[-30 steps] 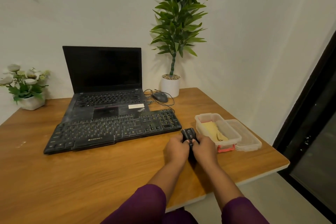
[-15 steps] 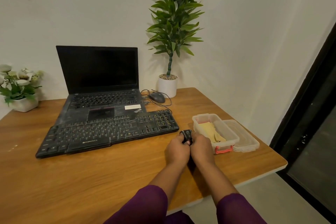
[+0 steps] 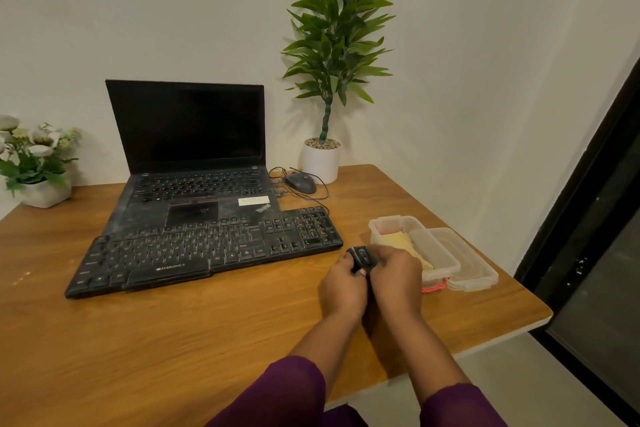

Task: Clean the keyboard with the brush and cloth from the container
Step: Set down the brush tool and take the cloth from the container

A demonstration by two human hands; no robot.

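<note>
Since the earlier frame my view drifted left and both hands crept slightly toward the keyboard; otherwise nothing has shifted. The desk [image 3: 207, 340] has plenty of open wood in front of me, but its right edge sits close behind the container. The Zebronics keyboard [image 3: 204, 250] lies half on the dusty laptop [image 3: 194, 163], so I judge hard brushing could rock it or push it into the laptop. The open container [image 3: 412, 243], yellow cloth [image 3: 398, 240] inside, lid [image 3: 474, 263] beside it, is just right of my hands; an elbow swing could knock it off. My left hand [image 3: 343, 288] and right hand [image 3: 396, 279] have fingers curled together pinching the small black brush [image 3: 362, 256]; a fumble while working it would drop it.
</note>
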